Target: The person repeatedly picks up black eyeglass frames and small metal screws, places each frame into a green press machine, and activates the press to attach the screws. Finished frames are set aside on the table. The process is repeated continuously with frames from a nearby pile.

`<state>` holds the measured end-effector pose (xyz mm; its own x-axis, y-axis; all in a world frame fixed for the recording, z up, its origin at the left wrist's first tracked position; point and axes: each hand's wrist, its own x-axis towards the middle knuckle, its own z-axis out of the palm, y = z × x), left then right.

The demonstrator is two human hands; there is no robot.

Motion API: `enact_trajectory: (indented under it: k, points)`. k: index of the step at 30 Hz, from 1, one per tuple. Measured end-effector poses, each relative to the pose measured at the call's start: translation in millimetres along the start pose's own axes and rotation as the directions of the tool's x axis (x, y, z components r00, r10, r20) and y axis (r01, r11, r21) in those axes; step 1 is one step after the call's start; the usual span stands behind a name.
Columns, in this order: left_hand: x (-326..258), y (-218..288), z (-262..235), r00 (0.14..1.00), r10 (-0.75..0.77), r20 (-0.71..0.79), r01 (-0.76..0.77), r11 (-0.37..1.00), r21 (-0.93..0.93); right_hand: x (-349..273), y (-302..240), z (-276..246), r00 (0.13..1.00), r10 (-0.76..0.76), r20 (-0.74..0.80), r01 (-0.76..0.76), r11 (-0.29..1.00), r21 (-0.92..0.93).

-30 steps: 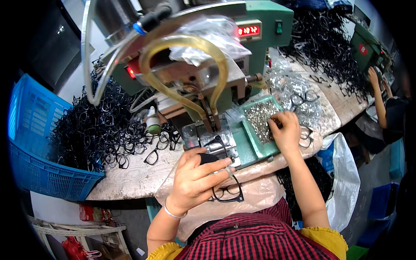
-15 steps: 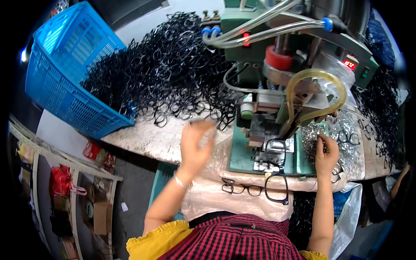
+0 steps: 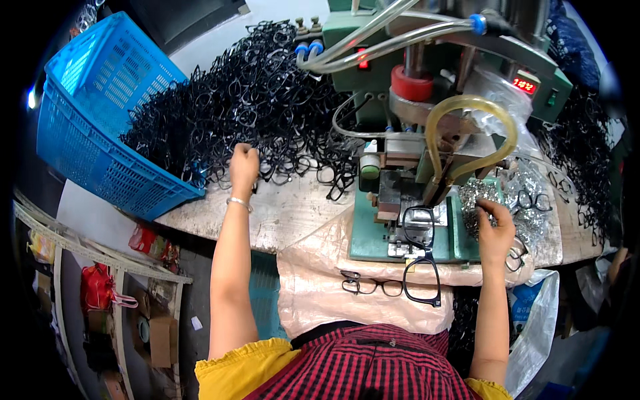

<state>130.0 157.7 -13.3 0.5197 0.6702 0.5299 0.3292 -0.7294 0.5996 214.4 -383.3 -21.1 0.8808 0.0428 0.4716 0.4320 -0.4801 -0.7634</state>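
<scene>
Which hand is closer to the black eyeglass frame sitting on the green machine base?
The right. The right hand is in the small metal parts just right of the black eyeglass frame; the left hand is far left, in the pile of black frames.

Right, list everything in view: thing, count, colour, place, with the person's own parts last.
eyeglass frame pile: one big heap, black, on the bench in front of the left hand
basket: one, blue plastic, far left, tipped toward the heap
machine: one, green, centre right, with clear and yellow hoses
frame on machine: one, black, on the machine's base
glasses: one pair, dark, on the beige sheet near the body
small metal parts: a heap, silvery, by the right hand
bench: one, worn grey
left hand: at the heap's edge, fingers curled into the frames
right hand: on the silvery parts
</scene>
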Motion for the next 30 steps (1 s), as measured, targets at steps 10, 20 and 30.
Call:
enact_trajectory:
  k: [10,20,30]
  points:
    - [-57.9,-31.8,33.5,0.963,-0.162,0.216,0.149,0.986,0.073,-41.6,-33.5,-39.8,0.994,0.091,-0.053,-0.089,0.995,0.049]
    - [-128.2,63.8,0.8,0.991,-0.106,0.087,0.137,0.767,-0.627,-1.6,-106.3,40.5,1.0,-0.009,0.008,0.004,0.885,0.465]
    - [-122.7,239.6,-53.8,0.858,0.504,-0.094,-0.285,0.317,-0.904,-2.7,-119.7,41.8,0.945,0.174,0.276,-0.326,0.519,0.79]
